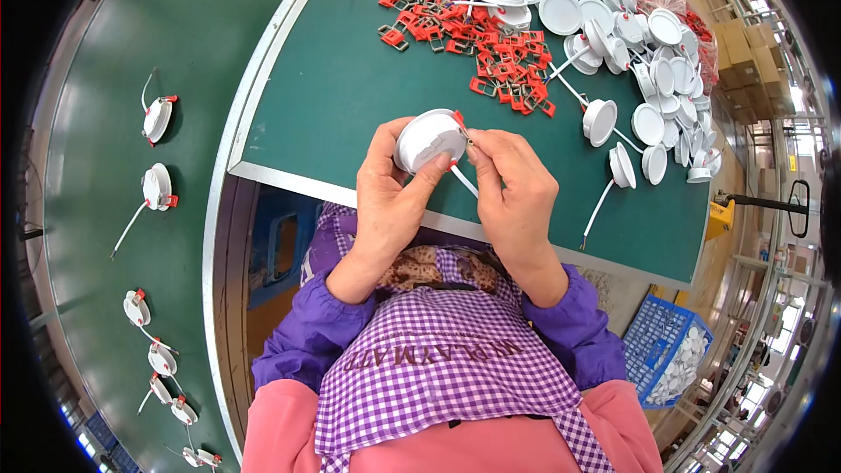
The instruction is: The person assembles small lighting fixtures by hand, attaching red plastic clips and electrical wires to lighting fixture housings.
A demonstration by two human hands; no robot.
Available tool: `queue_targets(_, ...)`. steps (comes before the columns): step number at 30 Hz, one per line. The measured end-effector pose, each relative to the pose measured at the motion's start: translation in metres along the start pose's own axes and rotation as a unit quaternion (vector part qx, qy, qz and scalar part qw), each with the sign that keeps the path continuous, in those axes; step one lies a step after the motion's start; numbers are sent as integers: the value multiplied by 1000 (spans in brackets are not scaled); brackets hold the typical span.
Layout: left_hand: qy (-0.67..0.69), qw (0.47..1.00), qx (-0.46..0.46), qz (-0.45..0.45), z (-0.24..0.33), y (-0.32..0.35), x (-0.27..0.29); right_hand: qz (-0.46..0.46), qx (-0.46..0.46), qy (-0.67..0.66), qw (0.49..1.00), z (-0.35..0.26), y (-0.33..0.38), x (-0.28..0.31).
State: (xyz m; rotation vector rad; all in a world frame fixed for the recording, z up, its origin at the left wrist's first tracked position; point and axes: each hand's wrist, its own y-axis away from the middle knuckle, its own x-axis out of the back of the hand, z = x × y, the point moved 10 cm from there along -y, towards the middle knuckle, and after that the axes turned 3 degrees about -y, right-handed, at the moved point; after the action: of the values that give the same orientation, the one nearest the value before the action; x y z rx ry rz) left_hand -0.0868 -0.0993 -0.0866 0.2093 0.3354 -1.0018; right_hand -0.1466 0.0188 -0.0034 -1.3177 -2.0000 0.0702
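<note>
My left hand (390, 201) is closed around a round white downlight (424, 140), fingers behind its rim and thumb on its printed back. A short white cable (465, 181) hangs from the lamp beside that thumb. At the upper right of its rim sits a red spring clip (459, 117). My right hand (519, 197) pinches the clip's metal part between thumb and forefinger. Beyond my hands lies a heap of loose red clips with metal springs (512, 66).
White downlights with cables (670, 114) are heaped on the right of the green table (315, 105). On the left, a green belt (96, 175) carries several lamps fitted with red clips. A blue crate (653, 342) stands low at the right, near stacked cartons (749, 66).
</note>
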Motion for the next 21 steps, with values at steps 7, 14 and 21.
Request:
queue_targets(7, -39, 999, 8, -29, 2, -4, -1, -7, -18, -28, 999, 7, 2, -4)
queue_targets(14, -23, 998, 7, -55, 3, -3, -3, -6, -66, -51, 997, 15, -1, 8)
queue_targets(21, 24, 994, 7, -106, 8, -3, -6, -1, -142, -170, 975, 30, -5, 8)
